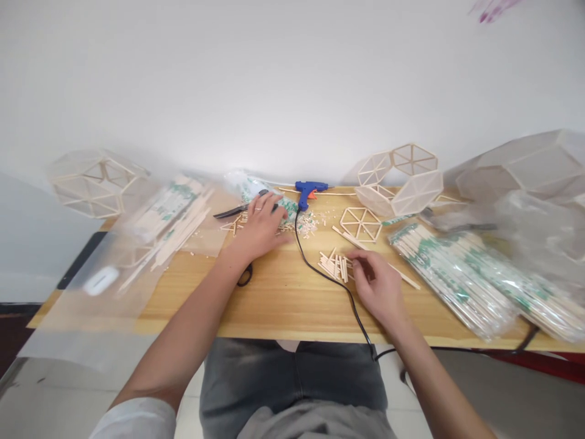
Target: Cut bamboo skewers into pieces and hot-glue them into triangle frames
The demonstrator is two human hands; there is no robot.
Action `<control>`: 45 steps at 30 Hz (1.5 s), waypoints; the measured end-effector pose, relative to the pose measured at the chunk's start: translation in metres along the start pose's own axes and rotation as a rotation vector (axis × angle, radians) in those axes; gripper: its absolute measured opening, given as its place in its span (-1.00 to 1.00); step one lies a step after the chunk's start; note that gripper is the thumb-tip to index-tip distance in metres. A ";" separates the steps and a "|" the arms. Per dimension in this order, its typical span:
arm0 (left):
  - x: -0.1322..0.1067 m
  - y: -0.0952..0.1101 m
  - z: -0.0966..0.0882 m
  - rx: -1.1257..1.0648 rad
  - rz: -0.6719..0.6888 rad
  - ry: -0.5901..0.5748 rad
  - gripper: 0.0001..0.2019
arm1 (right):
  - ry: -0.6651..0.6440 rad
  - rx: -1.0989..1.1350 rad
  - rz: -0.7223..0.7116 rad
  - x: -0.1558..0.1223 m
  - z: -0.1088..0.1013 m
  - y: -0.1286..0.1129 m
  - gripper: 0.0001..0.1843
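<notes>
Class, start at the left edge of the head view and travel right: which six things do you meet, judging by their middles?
Covered polygonal frame → left hand → blue glue gun → pile of short wooden sticks → right hand → left-hand clear pack of sticks

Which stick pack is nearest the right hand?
The inner pack of the two right of the right hand; the outer pack lies beyond it, the left-side pack across the table.

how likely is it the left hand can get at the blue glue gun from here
Quite likely yes: the blue glue gun lies just to the right of the left hand, with only low wood scraps and a plastic wrapper around the gap.
</notes>
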State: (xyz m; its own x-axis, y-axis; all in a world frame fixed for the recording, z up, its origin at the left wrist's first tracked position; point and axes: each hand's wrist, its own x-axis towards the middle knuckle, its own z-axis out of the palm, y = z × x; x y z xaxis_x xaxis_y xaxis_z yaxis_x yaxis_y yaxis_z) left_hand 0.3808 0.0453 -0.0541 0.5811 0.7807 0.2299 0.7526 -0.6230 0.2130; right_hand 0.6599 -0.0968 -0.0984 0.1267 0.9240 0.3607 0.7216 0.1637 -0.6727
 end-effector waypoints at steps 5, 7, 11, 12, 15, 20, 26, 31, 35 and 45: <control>0.000 -0.001 0.000 -0.030 -0.022 0.115 -0.55 | -0.001 0.000 0.006 0.000 0.000 0.000 -0.81; -0.001 0.000 0.002 -0.045 0.062 0.044 -0.32 | -0.005 -0.001 0.004 0.000 0.000 0.000 -0.80; 0.000 0.003 0.008 0.007 0.056 0.040 -0.37 | -0.004 -0.006 0.008 0.000 0.000 -0.001 -0.81; 0.000 0.003 0.008 0.025 0.012 0.088 -0.49 | -0.001 -0.006 0.006 0.000 0.000 -0.001 -0.81; 0.001 0.001 0.002 0.025 -0.060 0.158 -0.60 | 0.005 -0.001 -0.020 0.001 0.000 -0.001 -0.80; -0.004 -0.008 -0.009 -0.037 0.027 -0.128 0.00 | -0.001 -0.005 -0.008 0.000 0.000 0.000 -0.80; -0.002 -0.008 -0.013 0.033 -0.091 0.063 -0.30 | 0.003 0.000 -0.020 0.001 0.001 0.001 -0.81; -0.003 -0.011 -0.012 -0.044 0.016 -0.088 -0.10 | -0.004 0.000 -0.002 0.000 0.001 0.002 -0.81; -0.002 -0.014 -0.011 0.005 -0.031 -0.025 -0.39 | 0.001 -0.001 -0.002 0.000 0.000 0.001 -0.81; -0.005 0.004 -0.009 -0.040 0.067 -0.116 -0.26 | -0.010 -0.004 0.015 0.001 0.000 0.001 -0.80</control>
State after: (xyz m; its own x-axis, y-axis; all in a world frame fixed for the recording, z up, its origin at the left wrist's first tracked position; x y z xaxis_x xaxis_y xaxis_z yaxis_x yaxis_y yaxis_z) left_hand 0.3784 0.0384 -0.0453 0.6637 0.7360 0.1339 0.6990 -0.6739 0.2395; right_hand 0.6608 -0.0961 -0.0989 0.1303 0.9298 0.3443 0.7227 0.1487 -0.6750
